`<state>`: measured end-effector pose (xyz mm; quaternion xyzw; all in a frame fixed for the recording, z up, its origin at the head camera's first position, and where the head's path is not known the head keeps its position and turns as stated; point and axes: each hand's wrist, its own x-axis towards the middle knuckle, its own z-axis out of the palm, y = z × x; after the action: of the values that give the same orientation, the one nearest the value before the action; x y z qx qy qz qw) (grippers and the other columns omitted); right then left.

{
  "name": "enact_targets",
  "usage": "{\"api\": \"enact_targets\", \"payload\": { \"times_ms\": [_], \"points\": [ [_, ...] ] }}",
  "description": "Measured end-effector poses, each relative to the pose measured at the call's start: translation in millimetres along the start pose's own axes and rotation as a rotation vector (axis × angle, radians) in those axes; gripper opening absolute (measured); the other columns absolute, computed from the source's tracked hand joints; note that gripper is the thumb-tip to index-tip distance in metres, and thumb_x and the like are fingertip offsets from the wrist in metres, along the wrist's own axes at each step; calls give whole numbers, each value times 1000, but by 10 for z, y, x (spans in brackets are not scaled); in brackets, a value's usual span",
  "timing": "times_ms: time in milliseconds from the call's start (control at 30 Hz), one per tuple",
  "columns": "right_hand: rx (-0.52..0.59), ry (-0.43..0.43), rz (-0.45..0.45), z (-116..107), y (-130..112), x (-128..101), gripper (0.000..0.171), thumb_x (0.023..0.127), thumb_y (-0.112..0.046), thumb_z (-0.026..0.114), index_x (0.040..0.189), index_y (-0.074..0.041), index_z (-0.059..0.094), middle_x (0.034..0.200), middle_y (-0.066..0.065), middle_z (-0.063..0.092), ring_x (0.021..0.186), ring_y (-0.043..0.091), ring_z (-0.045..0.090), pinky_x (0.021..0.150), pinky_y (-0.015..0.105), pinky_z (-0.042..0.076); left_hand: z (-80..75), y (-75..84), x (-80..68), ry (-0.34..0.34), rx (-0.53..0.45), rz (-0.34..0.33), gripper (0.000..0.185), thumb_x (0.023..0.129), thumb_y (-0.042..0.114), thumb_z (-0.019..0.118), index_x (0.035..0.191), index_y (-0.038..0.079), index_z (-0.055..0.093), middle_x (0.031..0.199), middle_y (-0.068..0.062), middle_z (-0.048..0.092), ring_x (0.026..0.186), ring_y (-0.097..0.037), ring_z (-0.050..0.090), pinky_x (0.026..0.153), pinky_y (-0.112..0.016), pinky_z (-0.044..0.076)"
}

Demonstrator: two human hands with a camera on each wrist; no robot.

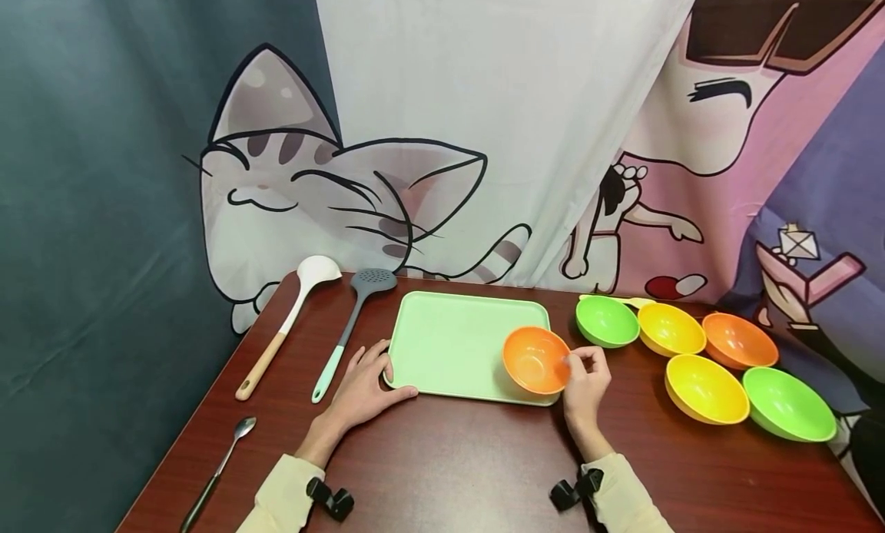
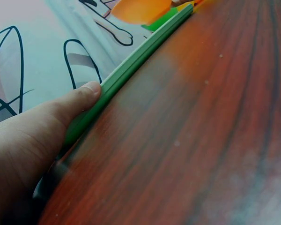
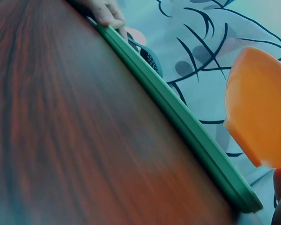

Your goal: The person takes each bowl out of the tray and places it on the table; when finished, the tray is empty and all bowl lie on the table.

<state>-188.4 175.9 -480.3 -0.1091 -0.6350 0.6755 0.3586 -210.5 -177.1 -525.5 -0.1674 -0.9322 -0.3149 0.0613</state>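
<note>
Holding: the right hand (image 1: 586, 383) pinches the near-right rim of an orange bowl (image 1: 535, 359) between thumb and curled fingertips; the bowl is tilted, its opening turned toward the far left.
Orange bowl place: over the near right corner of the light green tray (image 1: 449, 341), raised off the tray's surface as the right wrist view (image 3: 262, 108) shows; whether its lower edge touches the tray cannot be told.
Left hand: the left hand (image 1: 362, 383) rests at the tray's near left corner, thumb (image 2: 82, 101) pressed along the near rim, fingers curled round the left edge.
Tray: flat on the dark red-brown wooden table (image 1: 449, 464), about the middle, its rim (image 2: 131, 70) running away from the thumb in the left wrist view.
Right group: five more bowls on the table right of the tray, well apart from the hands: a green bowl (image 1: 607, 321), a yellow bowl (image 1: 669, 329) and a second orange bowl (image 1: 738, 340) in the far row, another yellow bowl (image 1: 705, 388) and another green bowl (image 1: 790, 403) nearer.
Left group: a white ladle with wooden handle (image 1: 286, 322) and a grey slotted spoon with mint handle (image 1: 353, 326) lie left of the tray; a metal spoon (image 1: 221, 468) lies near the table's near left edge.
Backdrop: a cartoon cat curtain (image 1: 332, 187) hangs behind the far edge.
Sleeves: cream cuffs (image 1: 286, 494) with black wrist clips.
</note>
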Motion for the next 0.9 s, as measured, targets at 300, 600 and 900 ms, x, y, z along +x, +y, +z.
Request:
{"api": "enact_targets", "payload": {
  "times_ms": [300, 600, 900],
  "points": [
    [29, 90, 80, -331, 277, 135, 17, 80, 14, 53, 74, -1, 58, 65, -8, 57, 62, 8, 52, 58, 16, 43, 0, 5, -10, 4, 1, 5, 58, 74, 72, 72, 74, 20, 45, 152, -14, 47, 147, -28, 37, 121, -58, 17],
    [3, 147, 196, -620, 207, 167, 21, 84, 9, 53, 74, -10, 58, 69, -10, 55, 72, 8, 50, 63, 13, 42, 13, -10, -14, 3, -3, 0, 58, 74, 71, 73, 75, 20, 45, 152, -14, 47, 147, -28, 37, 122, -57, 16],
    [-76, 177, 272, -864, 136, 143, 14, 87, 2, 58, 84, -12, 54, 79, -8, 55, 67, 7, 49, 58, 13, 41, -2, 14, -9, -7, -10, -9, 57, 75, 69, 74, 75, 20, 45, 152, -14, 46, 147, -28, 36, 122, -57, 15]
  ]
}}
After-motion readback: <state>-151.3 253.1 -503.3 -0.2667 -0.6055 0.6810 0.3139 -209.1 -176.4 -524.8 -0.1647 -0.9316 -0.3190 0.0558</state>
